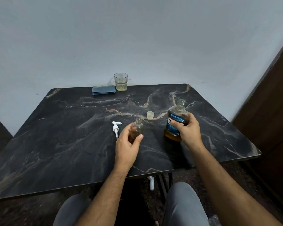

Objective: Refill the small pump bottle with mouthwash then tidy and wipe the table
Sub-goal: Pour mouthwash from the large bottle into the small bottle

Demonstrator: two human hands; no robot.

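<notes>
A small clear bottle [138, 127] stands uncapped near the middle of the dark marble table [72, 136], with a little amber liquid at its bottom. My left hand [127, 144] curls around its lower part. Its white pump head [116, 127] lies on the table just to the left. My right hand [188, 129] grips the large mouthwash bottle [176, 118], which has a blue label, no cap and amber liquid low inside. That bottle stands upright on or just above the table. A translucent cap [150, 115] sits between the two bottles, further back.
A folded blue cloth [103, 90] lies at the table's far edge against the wall. Beside it stands a drinking glass [120, 81] with a little pale liquid. A dark door or cabinet [271, 103] rises at the right. My knees are under the near edge.
</notes>
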